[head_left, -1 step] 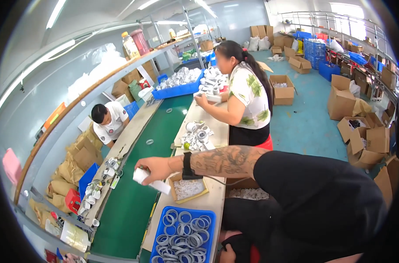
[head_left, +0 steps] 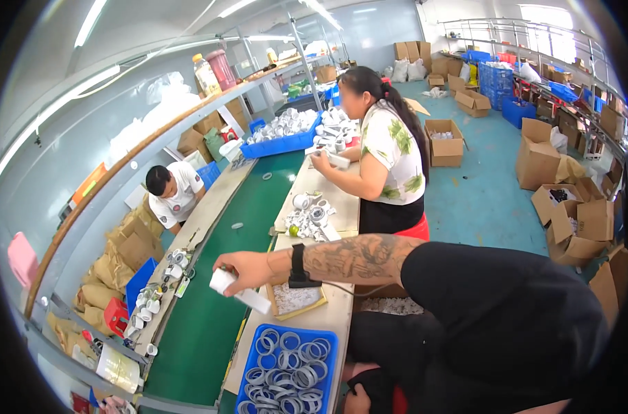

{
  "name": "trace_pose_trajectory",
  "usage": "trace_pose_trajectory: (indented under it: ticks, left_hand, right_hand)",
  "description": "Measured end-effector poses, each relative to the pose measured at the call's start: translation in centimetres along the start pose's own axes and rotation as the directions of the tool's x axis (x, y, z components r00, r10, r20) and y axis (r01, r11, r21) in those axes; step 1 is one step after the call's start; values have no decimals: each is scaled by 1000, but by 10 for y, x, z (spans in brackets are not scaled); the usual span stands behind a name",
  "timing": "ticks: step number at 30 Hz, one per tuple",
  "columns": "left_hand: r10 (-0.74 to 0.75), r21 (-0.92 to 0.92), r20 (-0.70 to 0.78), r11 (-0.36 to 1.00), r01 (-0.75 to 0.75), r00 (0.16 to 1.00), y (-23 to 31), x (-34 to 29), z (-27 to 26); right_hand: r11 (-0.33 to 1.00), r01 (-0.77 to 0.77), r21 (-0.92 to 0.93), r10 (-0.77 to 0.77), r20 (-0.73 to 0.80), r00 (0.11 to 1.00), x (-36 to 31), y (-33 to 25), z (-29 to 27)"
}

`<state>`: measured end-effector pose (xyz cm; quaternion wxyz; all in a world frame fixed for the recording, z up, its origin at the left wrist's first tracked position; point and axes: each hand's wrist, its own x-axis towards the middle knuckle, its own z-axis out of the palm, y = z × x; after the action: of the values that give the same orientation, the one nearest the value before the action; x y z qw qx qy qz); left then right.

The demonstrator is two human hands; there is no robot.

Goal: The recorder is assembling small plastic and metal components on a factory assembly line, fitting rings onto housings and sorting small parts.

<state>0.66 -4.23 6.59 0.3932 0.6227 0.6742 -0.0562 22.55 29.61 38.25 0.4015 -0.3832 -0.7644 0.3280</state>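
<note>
My right hand [head_left: 241, 271], a black band on its wrist, reaches across from the right and is closed on a white plastic piece [head_left: 253, 299]. That piece has a blocky end at my fingertips and a long flat end below my palm; its exact kind is unclear. It is held above the near edge of the green conveyor belt [head_left: 210, 310]. My left hand [head_left: 359, 399] is low by my lap beside black cloth, partly cut off, and its fingers do not show clearly. Nearest the right hand is an open carton [head_left: 298, 314] of small pale parts.
A blue tray [head_left: 334, 359] of grey rings stands on the near table. White parts [head_left: 314, 214] are piled farther along it. One co-worker [head_left: 397, 152] stands beyond my arm, handling a white piece; another [head_left: 179, 193] bends across the belt. Cartons [head_left: 569, 234] stand on the right floor.
My right hand and the white piece have shifted very slightly to the right. A ring on the belt has moved a little nearer.
</note>
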Motion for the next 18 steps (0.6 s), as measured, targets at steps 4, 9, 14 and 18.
trace_pose_trajectory:
  ticks: [4,9,14,18]
  left_hand:
    - [58,9,-134,998,-57,989,11,-46,15]
    - [91,151,-150,986,-68,984,17,-67,34]
    - [151,189,-103,973,-130,983,1,-75,43]
    - [162,109,-245,984,-139,956,-11,-66,50]
  right_hand:
    - [967,-50,251,38,50,998,-58,-44,46]
    - [920,-52,389,91,-82,992,-124,-42,112]
    - [898,-127,422,189,-108,976,-150,-50,132]
    - [753,-175,634,215,15,977,-151,-62,126]
